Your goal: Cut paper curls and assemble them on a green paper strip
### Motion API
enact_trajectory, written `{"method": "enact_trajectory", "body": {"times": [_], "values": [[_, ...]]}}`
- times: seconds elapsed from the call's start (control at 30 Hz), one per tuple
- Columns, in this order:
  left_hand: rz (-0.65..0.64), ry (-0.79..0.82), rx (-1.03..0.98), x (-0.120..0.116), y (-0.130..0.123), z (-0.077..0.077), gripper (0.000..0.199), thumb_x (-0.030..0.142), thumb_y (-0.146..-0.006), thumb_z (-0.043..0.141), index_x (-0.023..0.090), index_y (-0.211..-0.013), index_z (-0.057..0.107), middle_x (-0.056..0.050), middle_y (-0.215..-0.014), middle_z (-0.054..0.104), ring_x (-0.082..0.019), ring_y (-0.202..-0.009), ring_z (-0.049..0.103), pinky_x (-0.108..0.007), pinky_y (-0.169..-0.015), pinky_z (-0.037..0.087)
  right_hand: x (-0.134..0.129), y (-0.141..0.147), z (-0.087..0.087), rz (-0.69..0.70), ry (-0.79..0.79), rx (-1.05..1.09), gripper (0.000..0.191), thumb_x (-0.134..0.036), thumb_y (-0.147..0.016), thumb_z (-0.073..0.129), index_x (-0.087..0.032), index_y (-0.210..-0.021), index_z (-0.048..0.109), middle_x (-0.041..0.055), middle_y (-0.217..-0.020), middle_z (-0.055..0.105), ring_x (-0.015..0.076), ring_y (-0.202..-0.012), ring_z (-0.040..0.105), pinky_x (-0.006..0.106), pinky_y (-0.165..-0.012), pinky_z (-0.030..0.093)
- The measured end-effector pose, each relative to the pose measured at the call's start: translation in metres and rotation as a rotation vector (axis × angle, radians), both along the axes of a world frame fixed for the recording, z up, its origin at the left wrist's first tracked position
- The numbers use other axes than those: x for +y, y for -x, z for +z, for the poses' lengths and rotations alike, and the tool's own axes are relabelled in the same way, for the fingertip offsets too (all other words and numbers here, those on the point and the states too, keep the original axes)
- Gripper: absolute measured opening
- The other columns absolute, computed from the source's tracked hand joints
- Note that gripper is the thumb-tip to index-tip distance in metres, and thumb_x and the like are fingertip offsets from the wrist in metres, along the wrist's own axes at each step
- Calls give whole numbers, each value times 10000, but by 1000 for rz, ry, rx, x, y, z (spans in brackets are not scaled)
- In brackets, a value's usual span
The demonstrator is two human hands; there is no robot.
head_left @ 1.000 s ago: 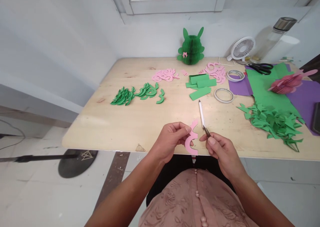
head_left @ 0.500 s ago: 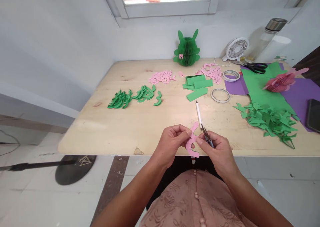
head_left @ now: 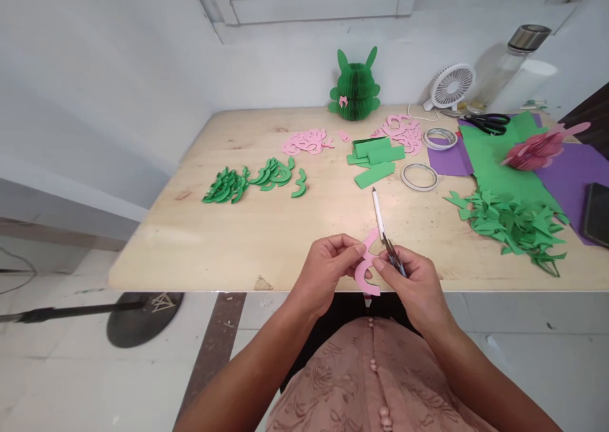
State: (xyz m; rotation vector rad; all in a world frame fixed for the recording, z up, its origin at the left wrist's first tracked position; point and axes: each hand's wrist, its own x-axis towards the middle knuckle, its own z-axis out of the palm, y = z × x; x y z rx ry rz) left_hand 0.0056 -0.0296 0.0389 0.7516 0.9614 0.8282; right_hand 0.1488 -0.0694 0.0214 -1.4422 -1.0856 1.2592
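Between thumb and fingers of my left hand [head_left: 334, 264] is a curved pink paper cutout [head_left: 365, 277], close to the table's front edge. My right hand [head_left: 413, 282] is closed around a pair of scissors [head_left: 392, 254], blades pointing up and away; its thumb also touches the right side of the pink paper. A white pen [head_left: 377, 209] lies just beyond the scissors, its far tip dark. Several pink paper cutouts [head_left: 308, 141] and curved green paper pieces [head_left: 274, 173] lie in piles farther left. Green paper strips [head_left: 375, 159] are stacked past the pen.
Two tape rolls [head_left: 419, 177] lie right of the strips. A green paper honeycomb rabbit [head_left: 355, 92] stands by the wall. Green scraps [head_left: 516, 226], black scissors [head_left: 490, 124], a pink paper figure [head_left: 535, 150], a fan [head_left: 451, 86], a bottle [head_left: 507, 67] and a phone [head_left: 597, 213] occupy the right.
The view has tilted slightly downward, so the table things sit a little higher. Both hands keep almost the same hold on the pink paper and scissors.
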Motion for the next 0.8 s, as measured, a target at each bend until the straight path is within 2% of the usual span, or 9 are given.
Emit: {"method": "enact_trajectory", "body": {"times": [0.43,0.8], "values": [[9,-32,17,-1,0,-1,188,283,-714,698,130,-641,616,12,-553,590,-88,-500,540,-211,-528,455,0,0,2,18,-8,12,202,-343,-794,618,-184,-672,596,2,-655,601,127,-580,489,226,-515,393],[-10,-39,-2,0,2,-3,194,285,-738,685,119,-672,611,4,-567,597,-88,-493,543,-218,-528,471,1,0,0,38,4,-28,201,-335,-814,598,-177,-690,579,-9,-640,534,124,-603,445,231,-529,362]]}}
